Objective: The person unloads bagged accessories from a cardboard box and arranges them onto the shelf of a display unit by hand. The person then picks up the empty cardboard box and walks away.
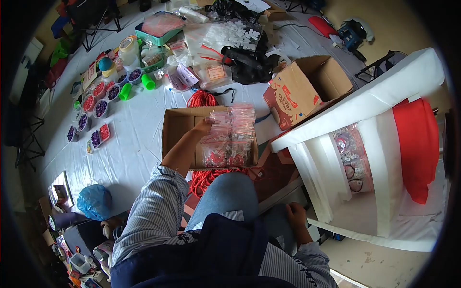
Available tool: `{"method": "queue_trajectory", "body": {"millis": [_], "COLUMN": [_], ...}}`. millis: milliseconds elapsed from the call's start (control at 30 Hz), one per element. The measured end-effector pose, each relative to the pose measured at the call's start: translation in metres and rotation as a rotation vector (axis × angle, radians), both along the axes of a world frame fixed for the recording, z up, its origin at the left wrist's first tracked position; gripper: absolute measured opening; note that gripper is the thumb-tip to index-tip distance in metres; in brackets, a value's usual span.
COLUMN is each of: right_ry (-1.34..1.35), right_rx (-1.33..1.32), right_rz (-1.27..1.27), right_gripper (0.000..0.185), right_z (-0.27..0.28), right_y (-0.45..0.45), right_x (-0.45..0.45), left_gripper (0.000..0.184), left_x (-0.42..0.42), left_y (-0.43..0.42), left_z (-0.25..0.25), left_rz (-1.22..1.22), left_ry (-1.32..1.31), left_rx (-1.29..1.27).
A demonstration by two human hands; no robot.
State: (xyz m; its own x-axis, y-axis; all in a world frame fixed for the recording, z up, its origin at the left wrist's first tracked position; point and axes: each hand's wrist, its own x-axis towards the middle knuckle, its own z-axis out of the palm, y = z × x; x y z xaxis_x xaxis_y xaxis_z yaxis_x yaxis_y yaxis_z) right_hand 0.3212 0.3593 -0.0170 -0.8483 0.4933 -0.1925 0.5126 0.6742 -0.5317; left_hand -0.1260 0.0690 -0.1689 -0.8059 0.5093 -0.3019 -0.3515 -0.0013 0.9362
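A shallow cardboard box (185, 117) sits at the table's edge above my knees. Rows of small clear plastic packets (242, 129) with pink-red tops and red contents fill its right part. My left hand (203, 126) reaches into the box and touches the packets at the left row; its fingertips are hidden among them, so any grip is unclear. Beside my right thigh, low and away from the box, rests my right hand (296, 213), its fingers curled and partly in shadow. Red cord (201, 99) lies behind the box, and more red cord (206, 181) is in front of it.
An open carton (295, 91) stands right of the box, near a white padded frame (360, 101). Tubs of purple and red beads (101, 108) are at the left. Plastic bags and a green tray (161, 38) lie further back. A blue bag (94, 201) sits lower left.
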Motion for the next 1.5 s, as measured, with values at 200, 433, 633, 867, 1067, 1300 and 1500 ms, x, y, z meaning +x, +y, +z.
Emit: {"method": "queue_trajectory", "body": {"millis": [200, 433, 633, 867, 1067, 1300, 1500], "right_ry": [0.018, 0.038, 0.086, 0.107, 0.556, 0.521, 0.441], "right_rx": [-0.008, 0.007, 0.014, 0.0, -0.629, -0.8, -0.684], "right_rz": [0.012, 0.017, 0.011, 0.042, 0.196, 0.341, 0.347], "right_gripper": [0.021, 0.022, 0.021, 0.018, 0.021, 0.028, 0.029], "right_z": [0.007, 0.002, 0.001, -0.002, 0.055, 0.18, 0.183], "right_y": [-0.004, 0.0, 0.0, 0.001, -0.051, -0.108, -0.101], "right_x": [-0.003, 0.001, 0.006, 0.001, -0.075, -0.078, -0.052], "left_gripper": [0.033, 0.029, 0.023, 0.04, 0.043, 0.042, 0.055], "left_x": [-0.003, 0.021, 0.018, 0.077, 0.197, 0.298, 0.327], "left_y": [0.01, 0.007, -0.036, -0.05, -0.012, 0.029, 0.042], "left_z": [-0.032, 0.006, 0.093, 0.19, 0.236, 0.256, 0.276], "left_rz": [-0.07, 0.12, 0.485, 0.421, 0.141, -0.101, -0.209], "left_ry": [0.193, 0.24, 0.086, -0.337, -0.712, -0.768, -0.72], "left_rx": [-0.276, 0.049, 0.101, 0.723, 0.841, 0.861, 0.896]}}
